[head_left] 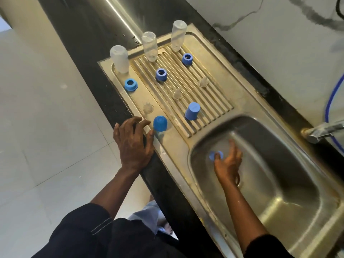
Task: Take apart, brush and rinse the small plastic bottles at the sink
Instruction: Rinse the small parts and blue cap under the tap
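Bottles (pixel 149 46), three, clear, stood mouth-down along the far end of the drainboard (pixel 214 94), likely so that they drain. Blue rings (pixel 161 74), three, and clear teats (pixel 177 94), three, in rows beside them (sorted by part). Blue caps (pixel 192 111), two, set nearer.

Left hand (pixel 133 144): fingers spread, resting on the counter (pixel 117 108) edge, holding nothing, just beside the nearest cap (pixel 160 123).

Right hand (pixel 228 162): low in the basin (pixel 279 174), pinching a third cap (pixel 216 155) (blurred), well apart from the bottles.

Brushed steel sink (pixel 290 183), translucent plastic bottles (pixel 119 59), matt blue caps (pixel 192 111).
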